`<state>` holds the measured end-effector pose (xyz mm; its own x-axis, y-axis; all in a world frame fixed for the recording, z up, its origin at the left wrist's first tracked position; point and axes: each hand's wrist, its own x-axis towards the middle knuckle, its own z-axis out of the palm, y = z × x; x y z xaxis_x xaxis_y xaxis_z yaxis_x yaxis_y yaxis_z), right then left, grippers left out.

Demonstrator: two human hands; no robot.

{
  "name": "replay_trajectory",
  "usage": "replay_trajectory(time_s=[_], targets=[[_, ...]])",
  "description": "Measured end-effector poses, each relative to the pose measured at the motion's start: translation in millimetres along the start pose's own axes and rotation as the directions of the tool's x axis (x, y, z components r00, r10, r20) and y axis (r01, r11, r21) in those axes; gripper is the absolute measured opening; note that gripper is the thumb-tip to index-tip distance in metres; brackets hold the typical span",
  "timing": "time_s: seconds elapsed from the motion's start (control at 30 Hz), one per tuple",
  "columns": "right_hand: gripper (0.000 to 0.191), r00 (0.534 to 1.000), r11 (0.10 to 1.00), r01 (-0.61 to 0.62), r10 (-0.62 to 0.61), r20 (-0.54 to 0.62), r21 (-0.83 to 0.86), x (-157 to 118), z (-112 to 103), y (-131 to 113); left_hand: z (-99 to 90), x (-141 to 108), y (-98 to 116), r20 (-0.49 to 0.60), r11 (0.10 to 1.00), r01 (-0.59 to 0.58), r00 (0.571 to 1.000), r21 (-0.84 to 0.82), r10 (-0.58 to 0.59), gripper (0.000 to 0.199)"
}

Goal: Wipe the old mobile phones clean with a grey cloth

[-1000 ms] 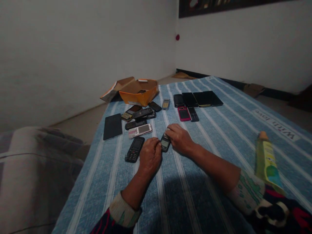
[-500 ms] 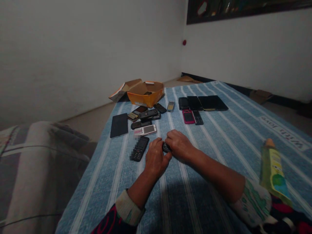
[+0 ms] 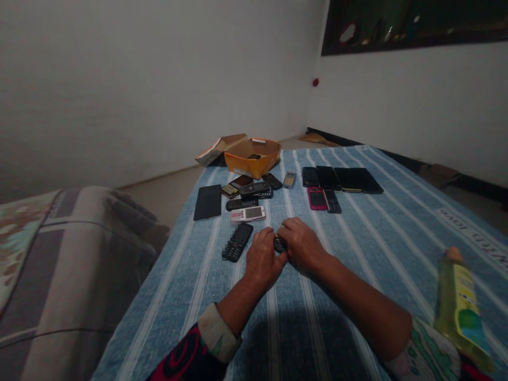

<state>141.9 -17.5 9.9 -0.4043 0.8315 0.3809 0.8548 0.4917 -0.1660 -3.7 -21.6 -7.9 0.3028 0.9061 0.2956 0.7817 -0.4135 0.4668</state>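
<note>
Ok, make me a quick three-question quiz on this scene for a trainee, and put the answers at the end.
1. True or false: the yellow-green bottle lies to the right of both hands.

2. Multiple choice: what is between the fingers of the left hand and the right hand?
A) a cup
B) a dark phone
C) a pen

3. Fill in the blank: the open box beyond the hands is mostly ____ on the outside.

Key: 1. True. 2. B. 3. Orange.
</note>
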Motion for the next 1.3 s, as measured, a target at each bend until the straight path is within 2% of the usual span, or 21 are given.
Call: replay_trajectory(time_s=[0.13,0.27,0.4,0.53,0.67,0.73,0.83,0.9,0.97,1.13,1.2,1.3], targets=[[0.012,0.997,0.997,0.082,-0.081,0.010,-0.014,0,5,-9,-0.1,1,0,0.017,1.000,0.028,0.999,-0.004,-0.028,0.028],[0.014,0.994,0.994,0.111,-0.111,0.017,0.014,-12,-1,-10,-0.4,1,1,0.025,0.999,0.039,0.999,-0.003,-0.038,0.029],[0.016,0.998,0.997,0.060,-0.062,0.023,0.049,-13,-2,0,1.2,0,1,0.015,0.999,0.035,0.999,-0.018,-0.035,0.028],[0.014,1.000,0.998,0.013,-0.011,-0.029,0.057,-8,7,3,3.1,-1,0,0.009,0.999,0.033,0.999,-0.024,-0.033,0.028],[0.015,0.994,0.989,0.113,-0.112,-0.020,0.096,-10,8,-5,3.2,-1,-1,0.003,0.999,0.021,1.000,-0.025,-0.021,0.031],[0.017,0.992,0.984,0.124,-0.126,0.006,0.126,-13,5,-4,1.8,-1,-1,0.010,0.999,0.026,1.000,-0.025,-0.026,0.031],[0.017,0.999,0.991,0.034,-0.035,0.011,0.129,-15,3,6,-1.5,-1,2,0.032,0.999,0.048,0.998,-0.023,-0.047,0.033],[0.019,0.998,0.994,-0.046,0.050,-0.038,0.099,-15,3,14,-3.6,-1,4,0.048,0.998,0.055,0.997,-0.021,-0.053,0.036],[0.021,0.990,0.994,-0.076,0.085,-0.111,0.077,-14,5,18,-4.7,-1,5,0.054,0.998,0.054,0.997,-0.019,-0.053,0.039],[0.022,0.967,0.997,0.028,-0.011,-0.256,0.066,-14,8,5,-2.2,-2,2,0.011,1.000,0.022,1.000,-0.022,-0.022,0.037],[0.021,0.967,0.994,0.092,-0.074,-0.245,0.062,-14,9,-1,-0.6,-3,0,-0.006,1.000,0.002,1.000,-0.026,-0.002,0.032],[0.020,0.981,0.985,0.134,-0.118,-0.152,0.104,-15,10,-4,1.0,-3,-2,-0.021,1.000,-0.012,1.000,-0.026,0.012,0.029]])
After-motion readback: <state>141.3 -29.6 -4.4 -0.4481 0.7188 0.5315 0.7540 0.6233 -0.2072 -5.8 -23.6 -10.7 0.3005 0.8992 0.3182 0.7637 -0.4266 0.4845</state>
